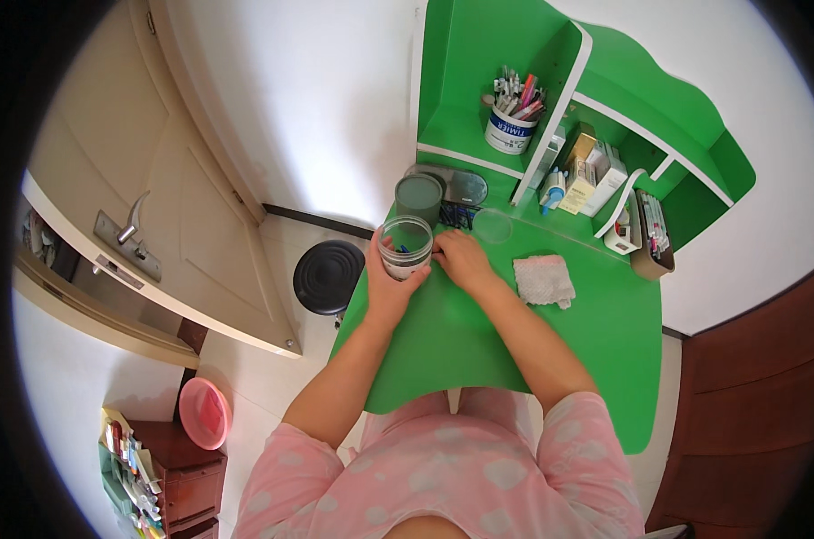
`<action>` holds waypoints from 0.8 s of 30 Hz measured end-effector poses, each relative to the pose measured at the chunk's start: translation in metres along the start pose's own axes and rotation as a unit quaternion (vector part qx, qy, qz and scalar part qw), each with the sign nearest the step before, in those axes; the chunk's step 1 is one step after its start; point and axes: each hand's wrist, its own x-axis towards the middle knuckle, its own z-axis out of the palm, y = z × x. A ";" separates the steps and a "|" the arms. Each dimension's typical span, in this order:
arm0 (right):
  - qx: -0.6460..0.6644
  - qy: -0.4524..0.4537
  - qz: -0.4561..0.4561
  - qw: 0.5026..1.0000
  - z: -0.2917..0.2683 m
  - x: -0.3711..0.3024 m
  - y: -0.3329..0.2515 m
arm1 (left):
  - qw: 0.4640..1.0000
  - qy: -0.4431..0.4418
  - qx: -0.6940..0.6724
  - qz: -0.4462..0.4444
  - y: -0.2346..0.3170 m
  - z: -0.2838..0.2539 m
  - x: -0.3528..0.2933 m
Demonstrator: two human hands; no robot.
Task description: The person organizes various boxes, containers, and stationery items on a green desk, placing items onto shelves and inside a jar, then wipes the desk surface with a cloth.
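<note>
My left hand (389, 280) is wrapped round a clear jar (407, 241), tilted so its open mouth shows. A few small dark blue and green pieces lie inside it. Close against the jar's right side is my right hand (463, 260), its fingers curled together; whatever they hold, if anything, is hidden. Just beyond the hands stands a dark grey-green round canister (419, 194). Beside it lies a heap of small dark blue pieces (458, 216), too small to name. A clear round lid (493, 226) rests flat on the green desk (425, 350).
A folded pale cloth (544, 280) lies right of my right forearm. Behind are a dark case (465, 187), a pen tub (511, 130), several small boxes (582, 184) and a brown pen holder (651, 260). Left of the desk stands a black round stool (329, 277).
</note>
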 end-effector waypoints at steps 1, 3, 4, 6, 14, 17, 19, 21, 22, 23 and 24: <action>-0.002 0.011 -0.004 1.000 0.001 0.000 0.001 | 1.000 -0.003 0.005 -0.003 0.001 0.001 0.000; 0.000 0.020 0.018 1.000 -0.001 -0.002 0.006 | 1.000 -0.008 -0.011 -0.001 0.004 0.003 -0.001; 0.006 0.029 0.042 0.999 -0.003 -0.003 0.008 | 1.000 -0.014 -0.025 0.001 0.005 0.003 -0.001; 0.011 0.040 0.056 0.998 -0.008 -0.005 0.014 | 1.000 -0.009 -0.014 0.006 0.002 0.003 -0.002; -0.001 0.069 0.130 0.989 -0.031 -0.021 0.025 | 1.000 -0.014 -0.004 0.008 -0.001 0.003 -0.002; -0.036 0.079 0.111 0.990 -0.031 -0.024 0.028 | 1.000 -0.020 -0.001 0.000 0.000 0.004 -0.002; -0.103 0.070 0.083 0.989 -0.032 -0.024 0.026 | 1.000 -0.025 0.011 -0.004 0.000 0.003 -0.002; -0.078 0.050 0.102 0.990 -0.036 -0.022 0.022 | 1.000 -0.027 0.007 -0.003 0.000 0.002 -0.003; -0.051 0.029 0.125 0.990 -0.037 -0.022 0.021 | 0.999 -0.032 0.003 -0.004 0.001 0.002 -0.003; -0.051 0.030 0.125 0.990 -0.039 -0.020 0.020 | 0.999 -0.032 0.004 -0.004 0.002 0.003 -0.003; -0.011 -0.003 0.160 0.987 -0.041 -0.018 0.020 | 0.999 -0.032 0.004 0.003 0.003 0.004 -0.004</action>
